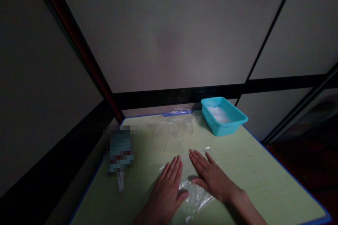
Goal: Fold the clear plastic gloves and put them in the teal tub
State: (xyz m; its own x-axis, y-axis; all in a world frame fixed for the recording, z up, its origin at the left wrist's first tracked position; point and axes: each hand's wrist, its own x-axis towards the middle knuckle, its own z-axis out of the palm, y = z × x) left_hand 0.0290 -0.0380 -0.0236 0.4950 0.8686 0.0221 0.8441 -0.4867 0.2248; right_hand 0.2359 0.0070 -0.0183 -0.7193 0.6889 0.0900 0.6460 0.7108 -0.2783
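Note:
A clear plastic sheet or bag (196, 197) lies wrinkled on the pale green table (250, 175), near its front. My left hand (167, 190) rests flat on the left part of this plastic, fingers stretched out and pointing away from me. On the right part lies my right hand (211, 177), palm down with the thumb spread and the fingers angled up to the left. Neither hand grips anything. Farther back, more thin clear plastic (171, 130) is spread on the table, beyond both hands.
At the back right stands a turquoise basin (224, 128) with white material (219, 114) inside. A pixelated object (120, 151) is at the left edge, a whitish piece (120, 182) below it. Cabinet panels (169, 35) rise behind the table.

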